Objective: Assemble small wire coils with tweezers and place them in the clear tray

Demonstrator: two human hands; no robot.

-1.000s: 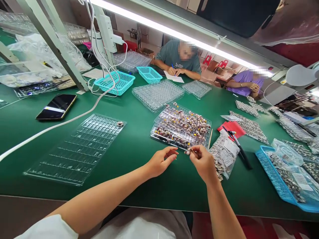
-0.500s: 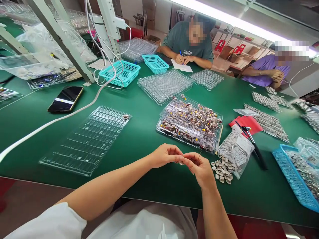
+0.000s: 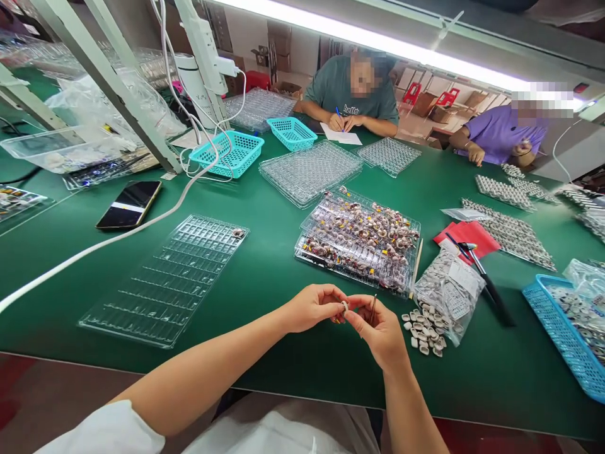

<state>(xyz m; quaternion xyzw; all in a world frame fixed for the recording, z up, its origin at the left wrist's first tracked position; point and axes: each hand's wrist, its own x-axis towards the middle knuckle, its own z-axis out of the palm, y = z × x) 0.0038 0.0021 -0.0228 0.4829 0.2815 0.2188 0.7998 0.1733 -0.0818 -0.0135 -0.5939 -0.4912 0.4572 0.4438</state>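
Observation:
Over the near edge of the green table, my left hand [image 3: 314,309] pinches a small beige plastic housing [image 3: 345,306] between thumb and fingers. Bits of red and yellow show just beneath it. My right hand [image 3: 385,331] is closed too, its thumb and forefinger on the same housing. A thin brown tool, likely tweezers [image 3: 374,305], sticks up between its fingers. Beyond my hands lie stacked clear trays [image 3: 302,249] filled with wired small parts. Loose beige housings [image 3: 423,331] are spread right of my right hand, beside a clear bag [image 3: 447,284] of more.
At left lies a clear tray [image 3: 155,284] with one part in its far corner. A white cable [image 3: 94,249] crosses near a phone [image 3: 128,205]. A blue basket [image 3: 558,340] stands at right. Two co-workers [image 3: 347,94] sit across the table.
The housing between my fingertips is turned and shows more plainly, as does the tool in my right hand. The co-worker in purple has moved their hands apart, one down toward the table.

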